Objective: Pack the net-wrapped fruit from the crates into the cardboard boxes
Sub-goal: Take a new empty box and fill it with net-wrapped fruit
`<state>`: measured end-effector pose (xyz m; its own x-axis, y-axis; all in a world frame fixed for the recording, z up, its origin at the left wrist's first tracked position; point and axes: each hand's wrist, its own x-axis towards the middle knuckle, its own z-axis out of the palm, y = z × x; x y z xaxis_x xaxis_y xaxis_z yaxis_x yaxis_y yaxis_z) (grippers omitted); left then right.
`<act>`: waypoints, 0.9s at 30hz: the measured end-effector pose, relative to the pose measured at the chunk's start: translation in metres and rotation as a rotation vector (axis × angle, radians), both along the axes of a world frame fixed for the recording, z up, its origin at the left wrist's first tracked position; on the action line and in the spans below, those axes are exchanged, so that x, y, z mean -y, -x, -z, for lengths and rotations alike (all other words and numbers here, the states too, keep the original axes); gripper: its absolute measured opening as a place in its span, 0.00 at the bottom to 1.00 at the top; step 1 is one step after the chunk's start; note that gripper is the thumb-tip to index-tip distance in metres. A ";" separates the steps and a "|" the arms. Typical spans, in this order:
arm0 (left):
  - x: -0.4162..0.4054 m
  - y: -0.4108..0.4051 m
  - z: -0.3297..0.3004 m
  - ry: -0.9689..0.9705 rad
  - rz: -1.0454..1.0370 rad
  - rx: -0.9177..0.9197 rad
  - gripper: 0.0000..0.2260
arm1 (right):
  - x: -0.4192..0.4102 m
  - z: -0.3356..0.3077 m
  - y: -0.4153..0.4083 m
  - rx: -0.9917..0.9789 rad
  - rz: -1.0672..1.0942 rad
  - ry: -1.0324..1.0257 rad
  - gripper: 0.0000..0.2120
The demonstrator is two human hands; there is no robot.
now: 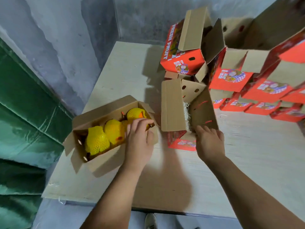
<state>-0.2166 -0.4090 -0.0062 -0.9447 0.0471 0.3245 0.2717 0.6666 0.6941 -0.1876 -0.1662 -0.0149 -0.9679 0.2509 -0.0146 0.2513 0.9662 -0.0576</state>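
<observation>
Loosely curled, the left hand (139, 138) reaches over the near wall of the open brown cardboard box (99, 162) at the left, its fingertips (145, 120) touching the yellow foam-net-wrapped fruit (136, 114) at the box's right end; whether the fingers actually pinch that fruit or only rest on it cannot be told, as blur hides the contact. Two more yellow net-wrapped fruits (97, 141) lie side by side further left in the same box, one touching the other, filling most of its length, and the box flaps stand open outward. To the right, the right hand (209, 142) lies with fingers fairly straight and spread against the near edge of a second cardboard box with red printed sides (181, 143), whose tall brown flaps (171, 104) stand upright; it grasps nothing that shows. Pale shredded packing material (187, 111) is visible inside this box between the flaps. Both boxes sit near each other on a pale wooden tabletop (165, 179). Behind them, at the far right, a stack of red printed fruit boxes (231, 80) is piled up, several with flaps open, one marked FRESH FRUIT. A green quilted cloth (24, 113) hangs at the left against a grey wall (66, 38).
</observation>
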 end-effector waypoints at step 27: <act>-0.474 -0.123 0.028 0.608 0.556 0.257 0.27 | -0.500 -0.002 -0.171 -0.181 0.638 0.591 0.17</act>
<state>-0.0941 0.0648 -0.0342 -0.7733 0.6209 -0.1281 0.5524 0.7591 0.3444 -0.0170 0.3338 -0.0125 -0.6462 0.7434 -0.1727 0.6705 0.4448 -0.5939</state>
